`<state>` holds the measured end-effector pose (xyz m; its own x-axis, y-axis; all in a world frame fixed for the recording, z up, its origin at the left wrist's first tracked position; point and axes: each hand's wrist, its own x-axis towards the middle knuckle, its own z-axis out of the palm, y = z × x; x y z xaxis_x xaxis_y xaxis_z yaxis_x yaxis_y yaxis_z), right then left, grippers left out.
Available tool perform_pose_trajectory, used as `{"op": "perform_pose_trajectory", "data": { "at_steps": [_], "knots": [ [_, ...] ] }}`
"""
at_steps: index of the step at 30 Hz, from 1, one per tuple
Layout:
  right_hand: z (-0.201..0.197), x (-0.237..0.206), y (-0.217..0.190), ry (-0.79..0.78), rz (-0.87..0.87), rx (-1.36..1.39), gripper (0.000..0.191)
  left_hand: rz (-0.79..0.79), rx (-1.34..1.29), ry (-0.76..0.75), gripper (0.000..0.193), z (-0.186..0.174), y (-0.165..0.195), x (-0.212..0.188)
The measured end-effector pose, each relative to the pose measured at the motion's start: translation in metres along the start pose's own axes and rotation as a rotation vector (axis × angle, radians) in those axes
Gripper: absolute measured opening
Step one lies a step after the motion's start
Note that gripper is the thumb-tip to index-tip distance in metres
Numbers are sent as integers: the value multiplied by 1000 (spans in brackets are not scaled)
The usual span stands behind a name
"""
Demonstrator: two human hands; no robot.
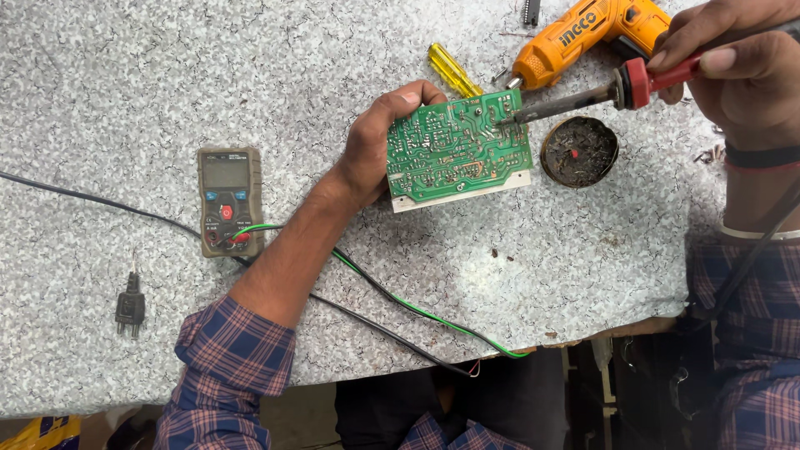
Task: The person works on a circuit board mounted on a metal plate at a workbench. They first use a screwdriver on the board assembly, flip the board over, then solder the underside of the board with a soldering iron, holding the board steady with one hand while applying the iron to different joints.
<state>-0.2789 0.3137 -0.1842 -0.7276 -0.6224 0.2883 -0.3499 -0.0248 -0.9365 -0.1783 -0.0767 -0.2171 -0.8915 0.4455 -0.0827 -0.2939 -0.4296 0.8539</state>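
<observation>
On the speckled grey stone counter (100, 92), a green rectangular printed circuit board (458, 150) with a white strip along its lower edge serves as the reference point, solder side up and slightly tilted. The left hand (379, 146) is closed on the board's left edge, fingers curled over the top corner and palm against the side, keeping the board propped on the counter. The right hand (733, 58), up and to the right of the board, is closed around the red handle of a soldering iron (583, 96); the iron's dark metal shaft slants down to the left and its tip touches the board near the upper right corner. Just to the right of the board sits a round shallow tin (579, 152) filled with dark residue and one small red speck. Above the board, an orange plastic cordless screwdriver (583, 37) lies on the counter, and a yellow translucent screwdriver handle (452, 71) lies just above the board's top edge, partly hidden by the left hand's fingers. Well to the left of the board, an olive-brown handheld multimeter (229, 200) with a grey display lies flat, with a green wire (417, 310) and a black wire (375, 327) running from it beneath the left forearm toward the counter's near edge, below the board. Farther left of the board, a small black plug adapter (130, 307) lies alone. Both forearms wear blue and red checked sleeves, the left rolled up.
</observation>
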Motion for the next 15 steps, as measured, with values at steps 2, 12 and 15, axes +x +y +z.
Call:
{"op": "perform_pose_trajectory", "data": {
  "at_steps": [2, 12, 15],
  "knots": [
    [3, 0, 2, -16, -7, 74, 32, 6, 24, 7, 36, 0, 0, 0],
    [11, 6, 3, 121, 404, 362, 38, 17, 47, 7, 36, 0, 0, 0],
    [13, 5, 2, 158, 459, 438, 38, 19, 51, 6, 36, 0, 0, 0]
  ]
}}
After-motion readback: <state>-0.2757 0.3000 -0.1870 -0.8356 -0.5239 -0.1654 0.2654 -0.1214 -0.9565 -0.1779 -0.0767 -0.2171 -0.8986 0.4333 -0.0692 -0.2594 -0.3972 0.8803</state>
